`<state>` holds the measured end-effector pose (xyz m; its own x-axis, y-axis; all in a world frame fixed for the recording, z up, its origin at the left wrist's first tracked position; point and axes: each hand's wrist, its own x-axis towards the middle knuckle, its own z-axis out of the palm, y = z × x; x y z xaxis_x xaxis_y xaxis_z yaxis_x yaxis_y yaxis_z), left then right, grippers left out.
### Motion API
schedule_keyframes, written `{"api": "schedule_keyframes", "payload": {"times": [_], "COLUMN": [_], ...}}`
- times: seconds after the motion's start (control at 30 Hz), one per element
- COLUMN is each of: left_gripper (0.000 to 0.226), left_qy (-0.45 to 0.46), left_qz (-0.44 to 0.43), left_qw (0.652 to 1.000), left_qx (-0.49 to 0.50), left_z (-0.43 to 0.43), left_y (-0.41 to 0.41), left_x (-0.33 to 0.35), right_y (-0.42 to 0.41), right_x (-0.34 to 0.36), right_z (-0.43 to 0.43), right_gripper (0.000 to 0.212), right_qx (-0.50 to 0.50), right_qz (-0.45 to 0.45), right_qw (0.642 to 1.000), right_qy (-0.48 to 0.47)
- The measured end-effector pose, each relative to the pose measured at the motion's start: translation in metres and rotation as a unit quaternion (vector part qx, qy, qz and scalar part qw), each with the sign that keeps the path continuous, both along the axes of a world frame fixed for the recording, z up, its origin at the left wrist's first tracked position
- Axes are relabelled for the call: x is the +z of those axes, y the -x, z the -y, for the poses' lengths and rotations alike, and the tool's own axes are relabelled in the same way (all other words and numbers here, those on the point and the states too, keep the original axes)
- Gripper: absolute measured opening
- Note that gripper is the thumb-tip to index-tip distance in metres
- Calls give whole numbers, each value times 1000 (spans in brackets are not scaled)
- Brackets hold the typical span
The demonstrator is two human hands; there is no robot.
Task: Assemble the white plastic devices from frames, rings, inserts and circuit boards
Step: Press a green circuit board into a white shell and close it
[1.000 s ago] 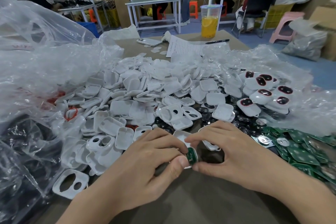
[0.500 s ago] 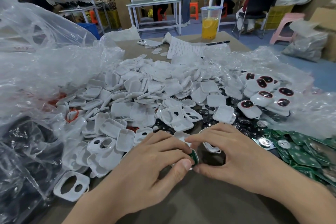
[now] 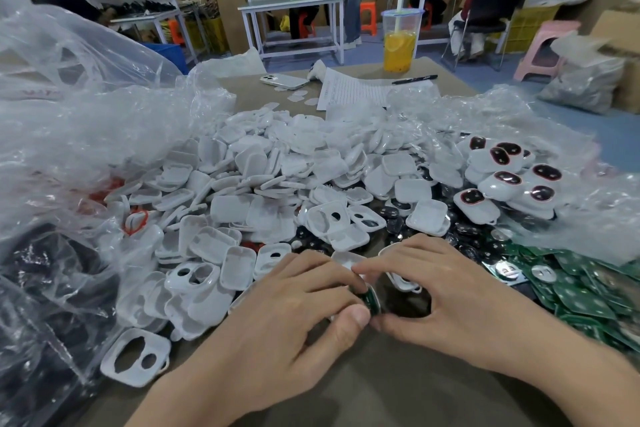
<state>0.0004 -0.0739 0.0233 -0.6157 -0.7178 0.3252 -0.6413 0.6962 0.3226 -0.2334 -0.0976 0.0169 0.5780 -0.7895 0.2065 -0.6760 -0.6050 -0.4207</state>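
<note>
Fingers of left hand and right hand pinch one green circuit board between them, low over counter, just in front of white frames pile; spare boards right.

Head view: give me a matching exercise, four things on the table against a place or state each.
Things: 1 drink cup; 2 green circuit boards; 3 loose white frame; 4 pen.
Places or states: A left of the left hand; B holds orange liquid; C along the paper sheet's far edge; D right of the right hand.
Pairs: 1-B, 2-D, 3-A, 4-C.
</note>
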Motion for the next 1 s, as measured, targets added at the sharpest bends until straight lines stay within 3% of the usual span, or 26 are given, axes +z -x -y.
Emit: {"api": "schedule_keyframes", "payload": {"times": [0.27,0.5,1.0], "left_gripper": [55,52,44], "left_qy": [47,73,-2], "left_qz": [-66,-82,-46], "left_qw": [994,989,997], "left_qx": [73,94,56], "left_z": [5,10,5], "left_y": [-12,-17,-13], "left_x": [6,4,3], "right_y": [2,2,1], "right_x": [-1,-1,-4], "right_z": [0,1,1], "right_gripper": [50,32,30], "right_qx": [10,30,35], "right_qz": [0,18,13], "right_qw": [1000,999,999], "right_qy": [4,-3,-10]}}
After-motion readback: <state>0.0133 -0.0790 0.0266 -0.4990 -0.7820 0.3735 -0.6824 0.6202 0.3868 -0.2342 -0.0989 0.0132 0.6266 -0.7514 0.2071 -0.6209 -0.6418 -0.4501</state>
